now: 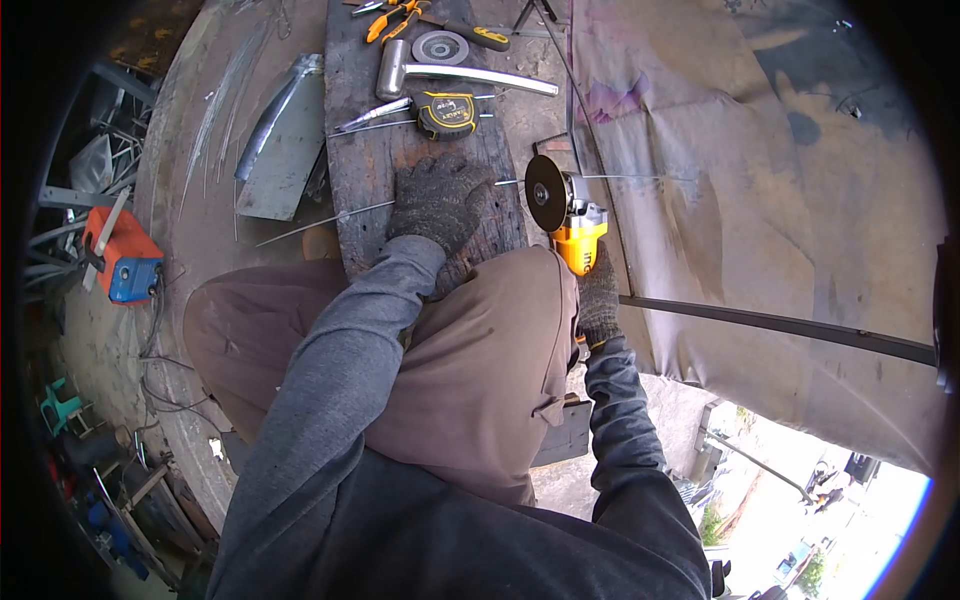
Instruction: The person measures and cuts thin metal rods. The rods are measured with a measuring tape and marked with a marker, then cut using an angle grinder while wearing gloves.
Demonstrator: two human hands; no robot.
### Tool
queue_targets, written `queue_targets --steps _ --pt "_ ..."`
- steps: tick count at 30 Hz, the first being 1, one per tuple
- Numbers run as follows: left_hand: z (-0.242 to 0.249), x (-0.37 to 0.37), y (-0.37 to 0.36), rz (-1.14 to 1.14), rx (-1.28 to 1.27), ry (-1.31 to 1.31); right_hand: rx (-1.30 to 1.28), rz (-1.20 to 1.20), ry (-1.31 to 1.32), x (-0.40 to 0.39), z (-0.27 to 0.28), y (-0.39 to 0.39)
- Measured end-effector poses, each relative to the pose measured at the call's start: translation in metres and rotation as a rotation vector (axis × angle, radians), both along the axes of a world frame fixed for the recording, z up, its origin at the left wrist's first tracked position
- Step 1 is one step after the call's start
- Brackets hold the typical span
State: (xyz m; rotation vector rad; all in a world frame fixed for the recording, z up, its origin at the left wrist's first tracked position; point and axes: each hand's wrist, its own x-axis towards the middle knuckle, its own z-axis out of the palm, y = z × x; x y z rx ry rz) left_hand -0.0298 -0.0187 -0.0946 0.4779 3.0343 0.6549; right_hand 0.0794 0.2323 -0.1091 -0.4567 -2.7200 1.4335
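Note:
A thin metal rod [365,210] lies across the dark wooden plank [355,165]. My left hand [435,203], in a dark knit glove, presses down over the rod and pins it to the wood. Its fingertips are partly hidden. To the right of the plank, my gloved right hand [599,295] is wrapped round a yellow angle grinder [580,245], beside my knee. The grinder's dark cutting disc [546,194] stands upright at the rod, just past the plank's edge, and overlaps it in this view. Whether the disc spins I cannot tell.
Farther up the plank lie a tape measure [446,115], a hammer [392,70], a spare disc [440,47] and orange-handled pliers [398,20]. Bent sheet metal [280,150] rests at left, near an orange-and-blue machine [128,255]. A large sheet [740,240] hangs at right.

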Motion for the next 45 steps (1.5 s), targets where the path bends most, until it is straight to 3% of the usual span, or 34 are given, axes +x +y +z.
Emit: queue_targets --steps 45 --pt "-0.006 0.001 0.002 0.033 -0.04 0.039 0.103 0.003 -0.084 -0.004 0.0 0.003"
